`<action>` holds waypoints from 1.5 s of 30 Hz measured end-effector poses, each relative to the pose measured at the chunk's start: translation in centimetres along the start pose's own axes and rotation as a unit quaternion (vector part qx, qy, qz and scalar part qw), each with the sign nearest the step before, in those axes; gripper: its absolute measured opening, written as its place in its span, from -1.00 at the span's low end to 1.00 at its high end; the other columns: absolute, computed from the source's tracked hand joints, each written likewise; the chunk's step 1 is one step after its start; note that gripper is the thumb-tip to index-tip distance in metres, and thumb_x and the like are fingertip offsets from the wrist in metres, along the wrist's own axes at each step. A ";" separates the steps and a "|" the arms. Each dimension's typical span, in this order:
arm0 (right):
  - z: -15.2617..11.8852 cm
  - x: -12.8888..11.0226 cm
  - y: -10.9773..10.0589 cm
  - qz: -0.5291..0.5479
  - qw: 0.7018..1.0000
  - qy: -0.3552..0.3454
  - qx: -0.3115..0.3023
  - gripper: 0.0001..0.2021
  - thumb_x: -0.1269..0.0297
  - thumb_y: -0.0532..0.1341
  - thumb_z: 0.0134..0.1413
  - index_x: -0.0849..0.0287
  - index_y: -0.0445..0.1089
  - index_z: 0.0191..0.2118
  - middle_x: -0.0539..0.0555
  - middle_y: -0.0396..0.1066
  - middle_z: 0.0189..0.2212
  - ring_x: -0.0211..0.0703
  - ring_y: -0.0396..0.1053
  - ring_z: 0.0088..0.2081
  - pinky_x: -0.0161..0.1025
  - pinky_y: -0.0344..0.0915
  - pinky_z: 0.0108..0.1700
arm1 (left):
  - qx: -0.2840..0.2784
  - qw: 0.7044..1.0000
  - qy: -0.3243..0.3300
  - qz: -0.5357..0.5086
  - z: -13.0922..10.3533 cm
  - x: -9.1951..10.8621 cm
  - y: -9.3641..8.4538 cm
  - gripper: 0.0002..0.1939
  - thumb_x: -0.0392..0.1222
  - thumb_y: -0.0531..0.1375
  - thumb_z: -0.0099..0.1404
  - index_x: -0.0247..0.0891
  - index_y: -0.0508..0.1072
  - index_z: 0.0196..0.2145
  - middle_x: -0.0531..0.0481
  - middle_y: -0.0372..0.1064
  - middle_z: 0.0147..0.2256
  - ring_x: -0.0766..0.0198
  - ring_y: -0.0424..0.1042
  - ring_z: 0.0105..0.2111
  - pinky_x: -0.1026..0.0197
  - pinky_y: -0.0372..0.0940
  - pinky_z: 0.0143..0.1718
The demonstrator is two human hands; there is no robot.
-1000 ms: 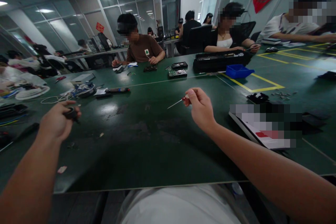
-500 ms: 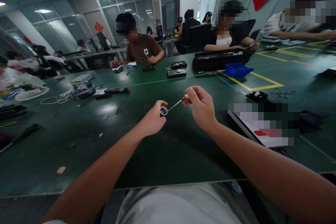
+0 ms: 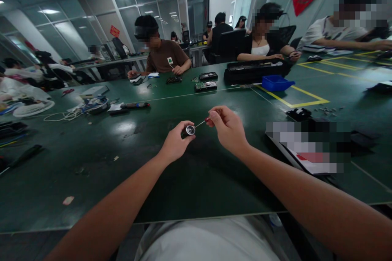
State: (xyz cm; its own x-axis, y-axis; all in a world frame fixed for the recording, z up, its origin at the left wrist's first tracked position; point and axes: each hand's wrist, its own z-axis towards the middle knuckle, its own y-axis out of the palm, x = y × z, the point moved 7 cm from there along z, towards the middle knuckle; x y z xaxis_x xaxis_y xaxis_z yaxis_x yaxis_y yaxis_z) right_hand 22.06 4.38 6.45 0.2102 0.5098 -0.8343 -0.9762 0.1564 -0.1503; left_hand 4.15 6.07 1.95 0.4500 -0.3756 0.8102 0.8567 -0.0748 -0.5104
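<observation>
My left hand [image 3: 175,142] is closed around a small round part [image 3: 190,130] with a silvery rim and a dark hollow inside, its open face turned toward me. In my right hand [image 3: 228,128] is a screwdriver [image 3: 201,123] with a reddish handle and a thin metal shaft. The shaft slants down to the left, and its tip meets the round part near the rim; whether it touches a screw inside is too small to tell. Both hands are held above the green table [image 3: 183,187].
To the right lies a white box [image 3: 306,153], partly blurred, near black parts [image 3: 299,114] and scattered screws [image 3: 329,111]. Farther back are a blue bin [image 3: 276,83], a long black unit [image 3: 255,71] and circuit-board drives [image 3: 206,86]. Tangled cables [image 3: 65,115] lie at left. Co-workers sit opposite.
My right hand has moved left and slightly down, bringing the screwdriver further toward the round part. The round part's face has turned a little more toward me.
</observation>
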 end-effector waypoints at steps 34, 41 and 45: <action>-0.2 -0.6 0.6 -0.146 0.987 0.001 -0.071 -0.74 0.18 -0.01 0.35 0.12 0.35 -0.03 0.02 0.42 -0.41 -0.15 0.38 -0.39 -0.18 0.21 -0.32 | -0.005 0.991 0.032 0.127 -0.1 0.7 -0.7 -0.62 -0.27 0.34 0.22 -0.13 0.51 0.01 -0.04 0.51 -0.03 0.09 0.44 -0.02 -0.03 0.22 0.14; 0.5 1.1 0.2 0.018 0.997 0.066 -0.016 -0.76 0.07 0.13 0.25 0.14 0.36 -0.25 0.05 0.43 -0.42 -0.14 0.41 -0.37 -0.13 0.36 -0.24 | -0.012 0.992 0.047 0.119 -0.2 1.0 -0.8 -0.61 -0.21 0.32 0.24 -0.11 0.49 0.03 -0.04 0.49 -0.01 0.08 0.42 0.00 -0.06 0.20 0.16; 0.7 4.1 0.4 0.158 0.967 0.198 0.004 -0.73 0.02 0.10 0.23 0.11 0.31 -0.34 0.03 0.36 -0.50 -0.17 0.35 -0.48 -0.11 0.43 -0.32 | -0.017 0.991 0.071 0.115 -0.3 1.5 -0.9 -0.62 -0.22 0.30 0.26 -0.09 0.48 0.05 -0.05 0.47 0.02 0.08 0.39 0.05 -0.16 0.07 0.26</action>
State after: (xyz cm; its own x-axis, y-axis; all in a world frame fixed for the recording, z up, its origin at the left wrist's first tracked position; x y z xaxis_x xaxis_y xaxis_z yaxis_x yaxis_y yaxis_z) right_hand 22.62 7.15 3.32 -0.1368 0.1694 -0.9760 -0.9876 0.0533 0.1476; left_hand 4.02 5.29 3.57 0.5894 -0.5130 0.6240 0.7260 -0.0023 -0.6876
